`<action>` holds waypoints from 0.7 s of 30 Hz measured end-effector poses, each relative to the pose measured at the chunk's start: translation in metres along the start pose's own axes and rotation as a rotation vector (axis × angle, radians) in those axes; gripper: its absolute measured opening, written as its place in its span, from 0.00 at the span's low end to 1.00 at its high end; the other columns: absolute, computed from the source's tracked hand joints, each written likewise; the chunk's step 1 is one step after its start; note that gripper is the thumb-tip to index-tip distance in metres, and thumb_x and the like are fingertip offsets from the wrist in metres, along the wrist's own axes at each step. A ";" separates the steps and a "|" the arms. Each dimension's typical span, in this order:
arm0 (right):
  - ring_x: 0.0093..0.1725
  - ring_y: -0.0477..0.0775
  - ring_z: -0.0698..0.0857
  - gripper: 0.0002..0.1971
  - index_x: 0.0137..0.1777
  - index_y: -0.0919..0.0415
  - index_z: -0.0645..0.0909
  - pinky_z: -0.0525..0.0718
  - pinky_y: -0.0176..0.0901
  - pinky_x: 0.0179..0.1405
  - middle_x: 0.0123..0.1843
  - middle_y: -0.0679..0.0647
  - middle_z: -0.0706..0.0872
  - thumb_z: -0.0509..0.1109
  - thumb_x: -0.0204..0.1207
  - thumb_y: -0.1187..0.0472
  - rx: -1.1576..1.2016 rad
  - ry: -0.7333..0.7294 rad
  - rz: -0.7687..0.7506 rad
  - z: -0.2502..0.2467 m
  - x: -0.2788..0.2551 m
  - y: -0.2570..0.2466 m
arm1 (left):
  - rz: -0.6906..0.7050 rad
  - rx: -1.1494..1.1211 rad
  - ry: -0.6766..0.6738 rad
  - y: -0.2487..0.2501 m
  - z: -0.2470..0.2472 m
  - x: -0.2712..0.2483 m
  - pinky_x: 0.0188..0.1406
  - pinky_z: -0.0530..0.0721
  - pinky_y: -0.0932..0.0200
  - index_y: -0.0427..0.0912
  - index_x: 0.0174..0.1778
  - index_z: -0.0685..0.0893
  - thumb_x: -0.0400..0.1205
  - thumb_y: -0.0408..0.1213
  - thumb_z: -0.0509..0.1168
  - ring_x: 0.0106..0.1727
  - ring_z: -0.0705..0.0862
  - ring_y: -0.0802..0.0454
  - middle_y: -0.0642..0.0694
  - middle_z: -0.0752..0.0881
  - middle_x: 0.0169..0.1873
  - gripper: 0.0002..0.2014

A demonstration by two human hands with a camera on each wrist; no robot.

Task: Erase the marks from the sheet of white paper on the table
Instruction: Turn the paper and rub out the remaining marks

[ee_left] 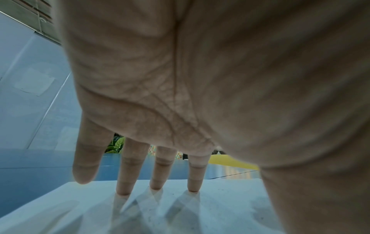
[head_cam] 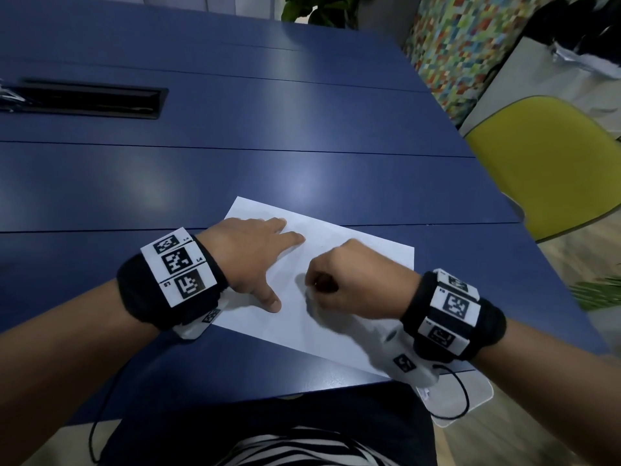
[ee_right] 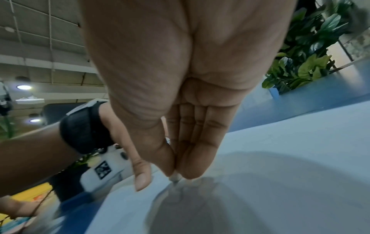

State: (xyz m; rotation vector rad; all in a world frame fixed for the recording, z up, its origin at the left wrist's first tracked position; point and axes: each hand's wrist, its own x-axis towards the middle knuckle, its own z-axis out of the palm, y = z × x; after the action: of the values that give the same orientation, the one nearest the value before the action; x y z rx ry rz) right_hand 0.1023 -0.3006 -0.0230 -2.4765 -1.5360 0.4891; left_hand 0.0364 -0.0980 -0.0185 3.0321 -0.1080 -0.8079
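From the head camera, the sheet of white paper (head_cam: 336, 264) lies at an angle on the blue table (head_cam: 302, 129), close to its near edge, with a yellow chair (head_cam: 551, 163) off to the right. The left hand (head_cam: 255, 253) lies spread flat on the sheet's left part, thumb out toward the person, while the right hand (head_cam: 349, 284) is curled over the middle of the sheet; no marks can be made out from here. The left wrist camera shows the left hand's fingers (ee_left: 124, 174) straight and fanned apart, their tips pressing the paper (ee_left: 200, 213). The right wrist camera shows the right hand's fingertips (ee_right: 190, 166) bunched together, pinching a small pale eraser (ee_right: 174, 178) whose tip meets the sheet (ee_right: 280, 174). To rub well, I judge the strokes should be short and light, directed away from the holding hand so the sheet is pulled taut rather than buckled, with the left hand kept near the rubbed spot, since thin paper creases or tears easily under a hard push.
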 end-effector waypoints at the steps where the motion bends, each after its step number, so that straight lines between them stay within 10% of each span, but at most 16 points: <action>1: 0.36 0.48 0.81 0.05 0.46 0.51 0.89 0.80 0.41 0.40 0.39 0.45 0.90 0.72 0.76 0.54 -0.003 -0.020 -0.015 0.001 -0.001 -0.002 | -0.002 -0.002 -0.003 0.000 0.000 0.000 0.76 0.77 0.41 0.64 0.91 0.48 0.67 0.72 0.78 0.86 0.68 0.44 0.51 0.54 0.91 0.62; 13: 0.39 0.37 0.85 0.07 0.49 0.53 0.91 0.82 0.33 0.36 0.38 0.41 0.89 0.74 0.73 0.59 0.037 0.070 0.305 -0.027 -0.007 0.059 | 0.030 0.007 0.020 0.001 -0.011 0.009 0.71 0.78 0.38 0.68 0.84 0.62 0.65 0.73 0.77 0.77 0.69 0.42 0.49 0.65 0.79 0.52; 21: 0.44 0.47 0.87 0.09 0.52 0.54 0.90 0.86 0.41 0.44 0.39 0.41 0.88 0.74 0.73 0.60 0.050 0.087 0.252 -0.032 0.012 0.053 | -0.033 0.054 -0.068 0.004 -0.005 0.028 0.79 0.73 0.38 0.70 0.89 0.37 0.64 0.74 0.78 0.92 0.55 0.43 0.53 0.39 0.93 0.68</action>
State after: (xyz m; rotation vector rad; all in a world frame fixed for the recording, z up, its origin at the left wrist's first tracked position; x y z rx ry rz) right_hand 0.1630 -0.3128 -0.0129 -2.6280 -1.1721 0.4444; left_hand 0.0626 -0.1042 -0.0280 3.0653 -0.0810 -0.9258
